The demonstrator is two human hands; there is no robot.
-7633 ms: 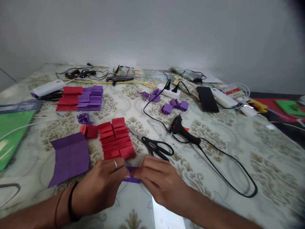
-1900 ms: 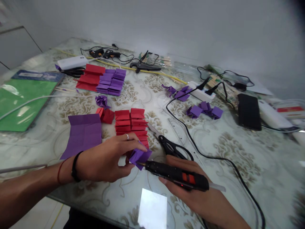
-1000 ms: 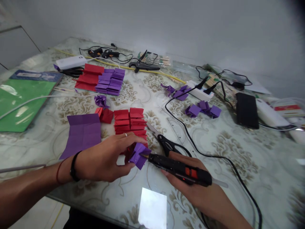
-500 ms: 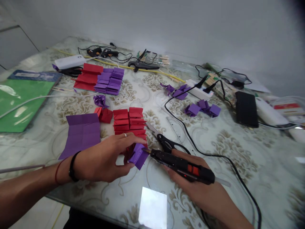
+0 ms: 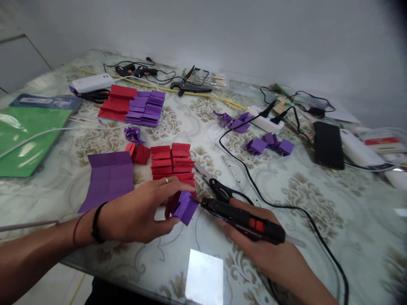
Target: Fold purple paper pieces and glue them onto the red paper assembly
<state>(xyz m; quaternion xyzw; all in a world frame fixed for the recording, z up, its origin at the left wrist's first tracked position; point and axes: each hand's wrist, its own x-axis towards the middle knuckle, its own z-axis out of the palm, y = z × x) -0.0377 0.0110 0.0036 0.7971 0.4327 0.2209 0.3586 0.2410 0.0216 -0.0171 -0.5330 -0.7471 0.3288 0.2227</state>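
Note:
Between the thumb and fingers of my left hand (image 5: 140, 209) is a small folded purple paper piece (image 5: 186, 208), tilted above the table. My right hand (image 5: 267, 250) is wrapped round a black hot glue gun (image 5: 243, 220) with an orange-red part and a clear glue stick at its rear. The gun's nozzle meets the upper right edge of the purple piece. Folded red paper strips (image 5: 171, 161) lie just behind my left hand, which hides part of them. Black-handled scissors (image 5: 219, 188) rest behind the gun, partly covered by it and my right hand.
A creased purple sheet (image 5: 110, 180) lies left, near a green pack (image 5: 32, 140). Folded purple pieces (image 5: 257, 146) sit by a white power strip (image 5: 265, 120). A black cable (image 5: 254, 182) curves around the right side. A black phone (image 5: 329, 144) lies farther right.
Almost nothing differs. The glue gun has shifted very slightly left, its nozzle still at the purple paper piece's edge; both hands keep their grip.

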